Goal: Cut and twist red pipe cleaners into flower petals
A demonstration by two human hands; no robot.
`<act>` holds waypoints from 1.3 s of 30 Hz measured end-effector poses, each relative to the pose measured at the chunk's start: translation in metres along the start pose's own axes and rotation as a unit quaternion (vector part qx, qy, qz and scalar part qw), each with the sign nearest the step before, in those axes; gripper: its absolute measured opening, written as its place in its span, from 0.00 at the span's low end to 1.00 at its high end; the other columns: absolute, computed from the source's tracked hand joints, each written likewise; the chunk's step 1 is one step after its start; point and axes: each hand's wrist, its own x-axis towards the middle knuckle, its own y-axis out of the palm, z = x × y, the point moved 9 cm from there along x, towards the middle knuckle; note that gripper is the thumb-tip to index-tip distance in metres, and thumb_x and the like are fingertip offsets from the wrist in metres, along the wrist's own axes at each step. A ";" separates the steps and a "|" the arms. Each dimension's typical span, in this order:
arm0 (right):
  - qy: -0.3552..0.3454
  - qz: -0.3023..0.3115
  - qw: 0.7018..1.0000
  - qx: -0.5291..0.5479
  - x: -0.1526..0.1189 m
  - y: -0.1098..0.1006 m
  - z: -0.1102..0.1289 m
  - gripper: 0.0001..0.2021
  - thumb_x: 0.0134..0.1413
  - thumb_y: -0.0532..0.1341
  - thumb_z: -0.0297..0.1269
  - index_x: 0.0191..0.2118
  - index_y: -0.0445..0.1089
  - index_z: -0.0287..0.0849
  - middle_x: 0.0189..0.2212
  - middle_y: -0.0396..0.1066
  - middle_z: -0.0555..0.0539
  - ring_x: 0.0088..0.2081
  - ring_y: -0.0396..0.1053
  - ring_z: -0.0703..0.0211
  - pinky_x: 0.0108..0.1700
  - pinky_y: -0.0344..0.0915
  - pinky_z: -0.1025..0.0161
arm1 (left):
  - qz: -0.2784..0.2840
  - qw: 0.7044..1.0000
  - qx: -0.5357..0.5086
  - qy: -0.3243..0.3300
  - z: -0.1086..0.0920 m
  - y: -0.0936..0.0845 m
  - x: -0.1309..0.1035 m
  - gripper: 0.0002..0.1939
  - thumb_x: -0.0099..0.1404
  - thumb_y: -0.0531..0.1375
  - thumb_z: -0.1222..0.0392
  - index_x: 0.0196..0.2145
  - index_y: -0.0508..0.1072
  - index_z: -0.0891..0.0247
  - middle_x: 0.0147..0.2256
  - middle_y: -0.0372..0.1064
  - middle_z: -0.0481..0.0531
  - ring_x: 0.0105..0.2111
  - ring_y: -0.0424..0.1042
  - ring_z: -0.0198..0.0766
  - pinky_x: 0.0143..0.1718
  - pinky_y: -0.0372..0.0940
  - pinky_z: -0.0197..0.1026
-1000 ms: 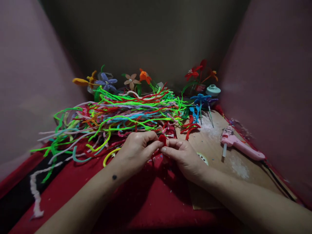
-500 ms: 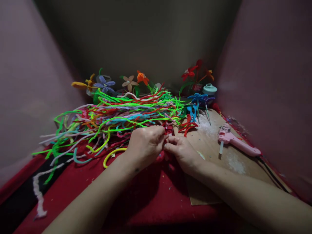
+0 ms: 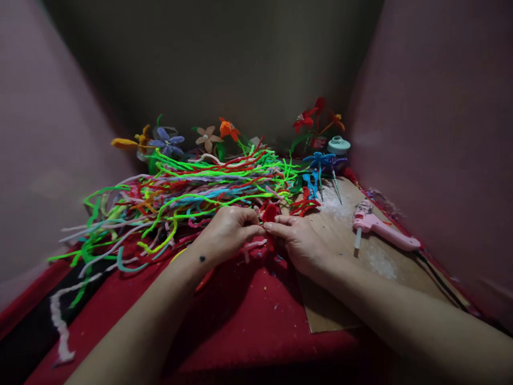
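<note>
My left hand [image 3: 230, 230] and my right hand [image 3: 302, 240] meet fingertip to fingertip in front of the pile, both closed in a pinch. Between them a red pipe cleaner piece [image 3: 270, 213], bent into a rounded petal-like shape, stands up from the fingertips. Its lower end is hidden by my fingers. A short pink pipe cleaner piece [image 3: 256, 245] shows just below my left fingers. Just beyond my hands spreads a heap of pipe cleaners [image 3: 216, 179] in green, red, lilac, blue and yellow.
A pink glue gun [image 3: 385, 230] lies on a brown board [image 3: 332, 305] at right, its cord trailing off. Pipe cleaner flowers [image 3: 166, 141] stand along the back, near a pale teal container [image 3: 339, 144]. Blue flower pieces [image 3: 319, 160] rest at the board's far edge. Red cloth [image 3: 240, 337] covers the table.
My fingers have shifted so the red looped piece now shows between them. My left hand has turned and opened its knuckles a little. The whole view has slid slightly.
</note>
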 end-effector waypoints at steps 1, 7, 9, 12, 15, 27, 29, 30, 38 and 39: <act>-0.001 -0.006 1.000 0.008 0.000 -0.001 0.000 0.09 0.36 0.67 0.34 0.24 0.67 0.38 0.20 0.66 0.51 0.22 0.61 0.66 0.25 0.57 0.66 | -0.018 1.000 0.003 -0.002 0.000 -0.002 -0.001 0.12 0.56 0.57 0.55 0.20 0.71 0.65 0.17 0.58 0.43 0.21 0.55 0.30 0.24 0.51 0.34; -0.019 -0.029 0.997 0.075 0.001 -0.003 0.004 0.08 0.36 0.67 0.32 0.26 0.69 0.39 0.21 0.67 0.51 0.22 0.62 0.66 0.27 0.58 0.66 | -0.101 0.992 -0.071 -0.018 0.002 -0.012 -0.005 0.14 0.56 0.59 0.54 0.18 0.67 0.65 0.17 0.59 0.43 0.20 0.56 0.29 0.23 0.51 0.33; -0.021 -0.029 0.996 0.082 0.002 -0.004 0.004 0.08 0.36 0.66 0.32 0.27 0.69 0.39 0.21 0.67 0.51 0.23 0.63 0.65 0.27 0.59 0.65 | -0.061 0.985 -0.156 -0.050 0.006 -0.003 -0.005 0.14 0.57 0.58 0.54 0.19 0.67 0.65 0.17 0.59 0.43 0.18 0.56 0.28 0.21 0.51 0.33; -0.016 -0.023 0.996 0.087 0.003 -0.004 0.001 0.08 0.39 0.66 0.32 0.30 0.70 0.39 0.20 0.66 0.51 0.22 0.61 0.65 0.27 0.59 0.64 | 0.007 0.955 -0.276 -0.105 0.012 0.011 -0.007 0.12 0.57 0.58 0.55 0.23 0.68 0.66 0.18 0.62 0.43 0.16 0.57 0.27 0.18 0.51 0.31; -0.017 -0.019 0.996 0.088 0.005 -0.004 -0.001 0.08 0.41 0.65 0.33 0.32 0.70 0.40 0.22 0.67 0.51 0.21 0.61 0.65 0.27 0.60 0.64 | 0.026 0.926 -0.352 -0.132 0.017 0.017 -0.009 0.12 0.57 0.59 0.55 0.23 0.67 0.67 0.17 0.62 0.43 0.15 0.58 0.25 0.17 0.50 0.30; -0.028 -0.006 0.998 0.059 0.004 -0.002 0.002 0.07 0.45 0.63 0.35 0.33 0.69 0.41 0.26 0.68 0.48 0.25 0.64 0.63 0.31 0.63 0.61 | 0.008 0.906 -0.397 -0.147 0.031 0.017 -0.012 0.12 0.58 0.59 0.54 0.24 0.68 0.66 0.17 0.63 0.44 0.14 0.56 0.24 0.15 0.49 0.29; -0.026 -0.014 0.998 0.051 0.004 -0.003 0.001 0.07 0.44 0.63 0.35 0.33 0.69 0.41 0.25 0.67 0.49 0.25 0.63 0.64 0.31 0.62 0.62 | 0.000 0.910 -0.389 -0.142 0.031 0.015 -0.012 0.13 0.58 0.59 0.53 0.24 0.68 0.66 0.18 0.64 0.44 0.14 0.56 0.24 0.15 0.48 0.29; -0.027 -0.015 0.998 0.052 0.004 -0.003 0.002 0.07 0.44 0.63 0.35 0.32 0.69 0.41 0.25 0.67 0.49 0.25 0.63 0.64 0.31 0.62 0.62 | -0.002 0.913 -0.384 -0.136 0.030 0.015 -0.012 0.13 0.57 0.60 0.52 0.25 0.68 0.66 0.18 0.64 0.44 0.14 0.56 0.24 0.15 0.48 0.29; -0.030 -0.023 0.998 0.048 0.004 -0.007 -0.001 0.07 0.42 0.65 0.35 0.30 0.68 0.42 0.20 0.62 0.53 0.22 0.60 0.65 0.27 0.59 0.63 | -0.028 0.953 -0.284 -0.099 0.023 0.004 -0.009 0.08 0.56 0.59 0.58 0.25 0.71 0.66 0.17 0.60 0.42 0.16 0.55 0.26 0.18 0.48 0.30; -0.029 -0.021 0.998 0.047 0.004 -0.006 -0.001 0.07 0.42 0.65 0.35 0.30 0.68 0.42 0.20 0.63 0.53 0.22 0.60 0.65 0.28 0.59 0.63 | -0.035 0.958 -0.268 -0.096 0.022 0.002 -0.009 0.07 0.55 0.58 0.59 0.25 0.71 0.66 0.17 0.59 0.42 0.16 0.55 0.26 0.18 0.48 0.30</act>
